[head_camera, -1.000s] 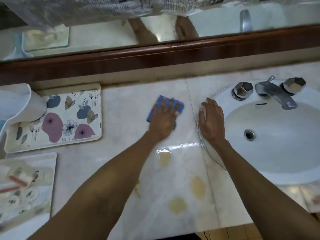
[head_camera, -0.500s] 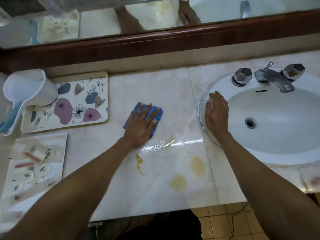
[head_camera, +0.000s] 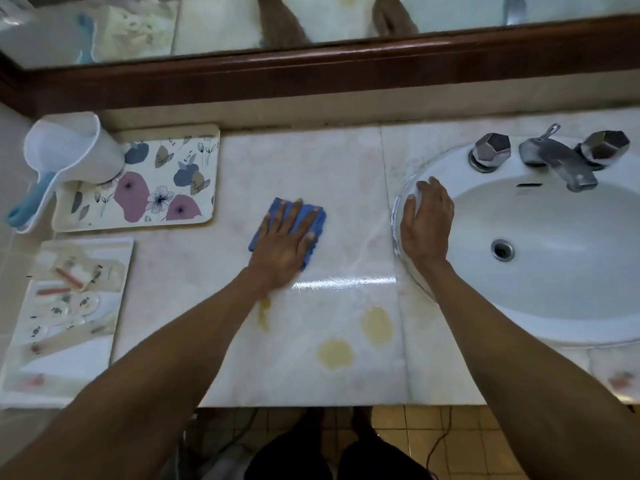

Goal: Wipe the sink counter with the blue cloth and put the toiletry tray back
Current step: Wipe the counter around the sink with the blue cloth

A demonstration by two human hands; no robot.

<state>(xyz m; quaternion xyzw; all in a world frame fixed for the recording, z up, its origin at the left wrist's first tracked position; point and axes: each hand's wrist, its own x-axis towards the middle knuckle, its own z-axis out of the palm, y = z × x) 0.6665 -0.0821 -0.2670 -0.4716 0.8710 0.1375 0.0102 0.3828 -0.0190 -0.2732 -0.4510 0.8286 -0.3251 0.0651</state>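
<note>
My left hand (head_camera: 285, 242) presses flat on the folded blue cloth (head_camera: 313, 216) in the middle of the pale marble counter (head_camera: 311, 161). Yellowish stains (head_camera: 375, 323) lie on the counter nearer to me, and a wet streak shines just below the cloth. My right hand (head_camera: 427, 221) rests palm down on the left rim of the white sink (head_camera: 554, 327), holding nothing. The clear toiletry tray (head_camera: 69, 362), with small packets in it, sits at the counter's left front.
A flower-printed tray (head_camera: 149, 188) lies at the back left with a white scoop with a blue handle (head_camera: 65, 154) partly on it. The chrome tap and two knobs (head_camera: 554, 157) stand behind the basin. A wood-framed mirror (head_camera: 311, 74) runs along the back.
The left hand slid the cloth from the back of the counter toward me and leftward, then slightly right again. The right hand has stayed on the sink rim. My view shifted.
</note>
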